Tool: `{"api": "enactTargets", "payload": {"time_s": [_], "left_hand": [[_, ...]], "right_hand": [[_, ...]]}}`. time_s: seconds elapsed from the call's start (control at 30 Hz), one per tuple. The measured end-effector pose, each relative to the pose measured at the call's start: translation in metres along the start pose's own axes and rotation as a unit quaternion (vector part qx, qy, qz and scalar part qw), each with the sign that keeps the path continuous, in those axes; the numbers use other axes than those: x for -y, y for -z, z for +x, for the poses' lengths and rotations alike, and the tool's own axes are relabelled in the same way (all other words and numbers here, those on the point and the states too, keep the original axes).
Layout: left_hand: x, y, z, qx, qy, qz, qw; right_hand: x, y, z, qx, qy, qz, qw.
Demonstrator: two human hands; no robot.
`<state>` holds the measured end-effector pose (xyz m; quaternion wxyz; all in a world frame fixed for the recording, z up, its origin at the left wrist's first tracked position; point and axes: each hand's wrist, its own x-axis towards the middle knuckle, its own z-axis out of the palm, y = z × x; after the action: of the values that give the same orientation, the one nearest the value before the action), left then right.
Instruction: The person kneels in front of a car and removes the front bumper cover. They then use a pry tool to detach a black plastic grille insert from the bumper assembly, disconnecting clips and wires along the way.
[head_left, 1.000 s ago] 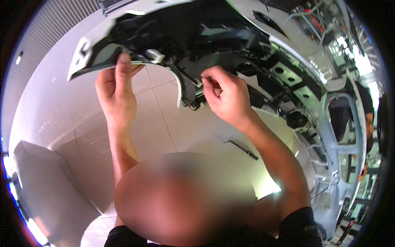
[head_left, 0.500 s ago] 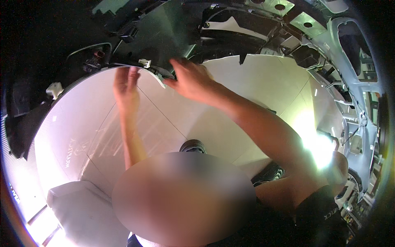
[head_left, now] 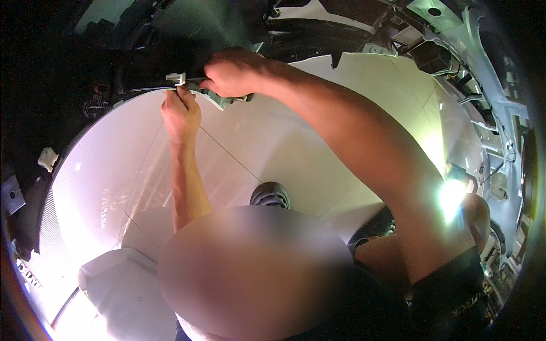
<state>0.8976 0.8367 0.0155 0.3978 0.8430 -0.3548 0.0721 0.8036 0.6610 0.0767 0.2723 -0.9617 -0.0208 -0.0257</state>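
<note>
The person's left hand [head_left: 181, 116] is pinching the curved rim of a large dark panel [head_left: 199, 31], its thumb tip resting just beneath a white clip [head_left: 176, 78]. The right hand [head_left: 234, 73] is bending over the same rim just to the right, with its fingers curling inward; the light there is poor, and whether they are gripping anything cannot be told.

Compared with half a second ago, the right hand is sitting closer to the left, and the left thumb is lying nearer the clip. A second ago the two hands were working well apart. Both are now attending to one short stretch of the rim, which suggests that the work is narrowing to the spot around the clip.

A pale green strip [head_left: 215, 100] is showing below the right hand, along the rim's end. The panel is filling the upper left of the view, dark inner side showing, and a white bracket [head_left: 48, 159] is sitting farther down its edge.

Below, a dark shoe [head_left: 271, 195] is standing on the light tiled floor [head_left: 244, 150]. A grey angular block [head_left: 122, 292] is lying at lower left, while a bright lamp [head_left: 451, 198] is glaring near the right elbow. Beyond it, a pale metal body frame [head_left: 480, 62] is curving down the right side.
</note>
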Motion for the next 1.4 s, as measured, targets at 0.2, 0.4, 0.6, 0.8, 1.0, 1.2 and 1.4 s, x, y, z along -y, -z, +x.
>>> {"api": "enactTargets", "payload": {"time_s": [0.2,0.4,0.6,0.8,1.0,1.2,1.4], "left_hand": [[-0.006,-0.001,-0.002,-0.026,-0.007,0.034,0.999],[-0.006,-0.007,-0.015,-0.013,0.035,-0.077,0.996],[0.028,-0.01,-0.04,0.116,0.088,-0.174,0.974],[0.038,-0.023,-0.048,0.202,0.171,-0.109,0.958],[0.033,-0.039,-0.016,0.244,0.152,0.014,0.958],[0.034,-0.048,-0.008,0.24,0.286,-0.18,0.91],[0.029,-0.047,-0.012,0.221,0.303,-0.234,0.897]], "right_hand": [[-0.003,-0.003,-0.001,-0.016,-0.011,-0.007,1.0],[0.003,-0.011,-0.007,-0.025,-0.056,0.04,0.997],[-0.005,-0.013,-0.012,0.009,-0.06,0.026,0.998],[-0.016,-0.042,-0.033,0.062,-0.152,0.023,0.986],[-0.022,-0.077,-0.009,-0.05,-0.149,0.102,0.982],[-0.039,-0.081,0.003,-0.038,-0.051,0.074,0.995],[-0.051,-0.07,0.015,-0.034,-0.01,0.088,0.996]]}}
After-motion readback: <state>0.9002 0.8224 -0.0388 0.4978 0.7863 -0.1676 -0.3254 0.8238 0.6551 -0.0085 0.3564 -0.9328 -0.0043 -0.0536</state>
